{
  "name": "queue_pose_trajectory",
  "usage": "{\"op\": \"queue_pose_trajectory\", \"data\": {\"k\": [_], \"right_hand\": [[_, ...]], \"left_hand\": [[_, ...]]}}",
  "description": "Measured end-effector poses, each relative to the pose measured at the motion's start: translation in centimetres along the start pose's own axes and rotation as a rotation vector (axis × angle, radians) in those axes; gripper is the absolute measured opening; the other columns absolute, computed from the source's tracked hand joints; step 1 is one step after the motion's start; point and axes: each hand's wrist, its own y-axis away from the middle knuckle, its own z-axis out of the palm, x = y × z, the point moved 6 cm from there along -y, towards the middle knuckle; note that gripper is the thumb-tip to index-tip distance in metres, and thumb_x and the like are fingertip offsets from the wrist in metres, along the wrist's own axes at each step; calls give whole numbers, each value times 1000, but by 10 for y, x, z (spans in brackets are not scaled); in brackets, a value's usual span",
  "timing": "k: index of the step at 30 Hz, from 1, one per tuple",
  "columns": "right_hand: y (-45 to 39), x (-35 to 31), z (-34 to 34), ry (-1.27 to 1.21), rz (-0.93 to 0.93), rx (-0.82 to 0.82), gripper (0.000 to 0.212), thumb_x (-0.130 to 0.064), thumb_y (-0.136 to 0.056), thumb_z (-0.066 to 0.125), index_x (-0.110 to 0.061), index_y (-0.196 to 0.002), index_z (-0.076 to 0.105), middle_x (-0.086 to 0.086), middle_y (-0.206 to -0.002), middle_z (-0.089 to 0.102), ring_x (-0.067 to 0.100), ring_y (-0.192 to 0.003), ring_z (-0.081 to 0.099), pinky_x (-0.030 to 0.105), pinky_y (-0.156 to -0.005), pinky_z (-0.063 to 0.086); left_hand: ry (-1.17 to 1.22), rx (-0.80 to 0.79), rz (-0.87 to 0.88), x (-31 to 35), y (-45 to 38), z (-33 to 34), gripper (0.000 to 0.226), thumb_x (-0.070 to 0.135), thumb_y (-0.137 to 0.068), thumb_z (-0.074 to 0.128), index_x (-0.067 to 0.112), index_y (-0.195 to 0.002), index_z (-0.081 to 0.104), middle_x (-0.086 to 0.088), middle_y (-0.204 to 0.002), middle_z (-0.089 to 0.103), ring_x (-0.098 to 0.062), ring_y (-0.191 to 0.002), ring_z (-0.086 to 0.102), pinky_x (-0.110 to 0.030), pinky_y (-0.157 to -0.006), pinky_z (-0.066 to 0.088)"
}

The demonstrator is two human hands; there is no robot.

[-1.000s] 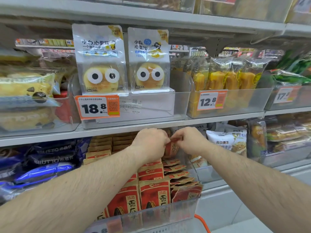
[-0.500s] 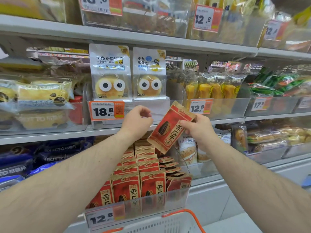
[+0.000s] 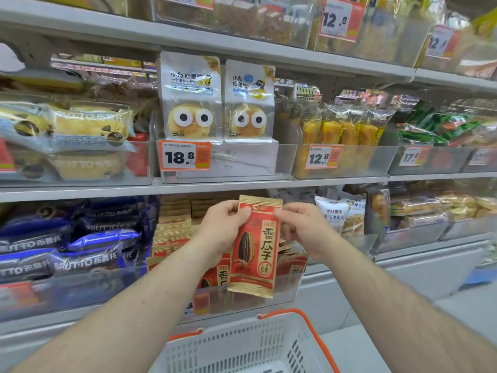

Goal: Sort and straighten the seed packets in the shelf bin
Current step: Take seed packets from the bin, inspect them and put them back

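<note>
Shelving (image 3: 215, 184) fills the view, several tiers, clear bins with orange price tags. Near edge, bottom centre: white shopping basket (image 3: 242, 345) with orange handles. Lower-left bin: blue bread packs (image 3: 67, 249). Tier above, centre: two white bun packs (image 3: 215, 98) with googly eyes, standing upright side by side behind the 18.8 tag (image 3: 185, 158).

Shelf bin (image 3: 242, 294) sits low centre, clear front wall, just beyond the basket. Inside: rows of red-and-tan seed packets (image 3: 172, 235); left rows stand in neat files, right-side ones lie skewed and overlapping.

One seed packet (image 3: 256, 249) is held up in front of the bin, upright, face toward camera, slight tilt, bottom edge overlapping the bin's front wall.

Hands: left hand (image 3: 223, 227) pinches the packet's upper-left edge, thumb on the front. Right hand (image 3: 304, 227) pinches the upper-right edge, fingers curled behind. Both gripping the same packet near its top.
</note>
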Motion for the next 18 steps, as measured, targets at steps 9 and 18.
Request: {"op": "queue_pose_trajectory", "data": {"k": [9,18], "right_hand": [[-68,20,-7,857,74,-41,41,4,-88,41,-26,-97,68,0,-111,65,20,-100,60,29,-77,49],[-142,37,27,1246,79,-232,30,-6,-95,45,-12,-121,58,8,-126,62,27,-114,58,37,-95,49]], "left_hand": [[132,247,-40,-7,-9,-46,14,25,-103,54,21,-102,68,-1,-86,78,-17,-72,76,-31,-60,59],[43,210,21,8,-48,-51,15,26,-102,56,20,-100,70,-1,-82,78,-19,-74,76,-42,-74,62]]}}
